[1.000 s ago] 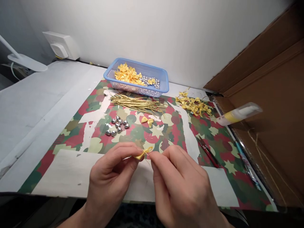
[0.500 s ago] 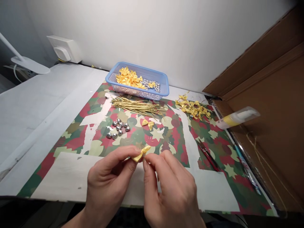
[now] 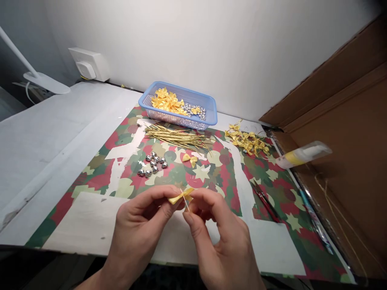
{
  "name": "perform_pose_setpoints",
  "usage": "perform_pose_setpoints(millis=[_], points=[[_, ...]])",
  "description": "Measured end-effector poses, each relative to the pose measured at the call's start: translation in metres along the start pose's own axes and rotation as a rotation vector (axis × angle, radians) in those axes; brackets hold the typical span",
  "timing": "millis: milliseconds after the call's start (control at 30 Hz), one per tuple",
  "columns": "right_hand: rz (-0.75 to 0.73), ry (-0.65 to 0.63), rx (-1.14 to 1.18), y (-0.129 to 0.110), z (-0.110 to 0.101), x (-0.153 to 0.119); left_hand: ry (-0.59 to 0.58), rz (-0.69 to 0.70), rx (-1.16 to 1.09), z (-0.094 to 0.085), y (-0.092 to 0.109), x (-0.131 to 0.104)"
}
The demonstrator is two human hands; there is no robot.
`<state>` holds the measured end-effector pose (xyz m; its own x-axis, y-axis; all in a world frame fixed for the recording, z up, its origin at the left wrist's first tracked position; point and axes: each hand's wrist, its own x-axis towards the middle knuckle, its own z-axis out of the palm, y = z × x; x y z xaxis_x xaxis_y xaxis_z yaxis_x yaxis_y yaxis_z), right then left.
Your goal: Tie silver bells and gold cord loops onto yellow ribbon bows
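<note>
My left hand (image 3: 142, 225) pinches a yellow ribbon bow (image 3: 175, 199) between thumb and forefinger, low in the middle of the view. A thin pale strand (image 3: 185, 200) crosses the middle of the bow. My right hand (image 3: 223, 229) touches the bow's right side with its forefinger, its thumb lower, at the strand's bottom end. Another yellow bow (image 3: 190, 160) lies on the patterned sheet beyond my hands. To its left sits a cluster of silver bells (image 3: 153, 164). Behind them is a bundle of gold wire ties (image 3: 177, 137).
A blue basket (image 3: 178, 119) with yellow bows and silver bells stands by the wall. Wired bows (image 3: 248, 139) are heaped at the right. Red-handled pliers (image 3: 267, 203), a bottle (image 3: 302, 155), a pen (image 3: 314, 219) and cardboard (image 3: 341, 104) are farther right. A lamp base (image 3: 46, 82) stands left.
My right thumb has moved down from the bow, and the pale strand now shows across it. The view has shifted slightly, so the table things appear a little to the right.
</note>
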<state>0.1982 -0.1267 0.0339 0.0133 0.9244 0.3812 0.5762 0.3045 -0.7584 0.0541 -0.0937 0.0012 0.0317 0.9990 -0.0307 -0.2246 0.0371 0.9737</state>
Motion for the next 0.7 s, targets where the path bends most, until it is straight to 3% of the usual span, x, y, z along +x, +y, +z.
perform_pose_setpoints(millis=[300,500,600,700], points=[[0.020,-0.001,0.132,-0.001,-0.001,0.000,0.026,0.013,0.020,0.000,0.002,-0.002],[0.098,0.015,0.077,-0.001,0.008,0.005,-0.036,-0.012,-0.031,-0.001,-0.001,-0.003],[0.215,-0.012,0.069,0.006,0.007,0.005,-0.073,-0.124,-0.124,-0.002,0.000,-0.001],[0.288,-0.027,0.224,0.019,-0.006,0.007,-0.133,-0.323,-0.326,-0.001,0.006,0.001]])
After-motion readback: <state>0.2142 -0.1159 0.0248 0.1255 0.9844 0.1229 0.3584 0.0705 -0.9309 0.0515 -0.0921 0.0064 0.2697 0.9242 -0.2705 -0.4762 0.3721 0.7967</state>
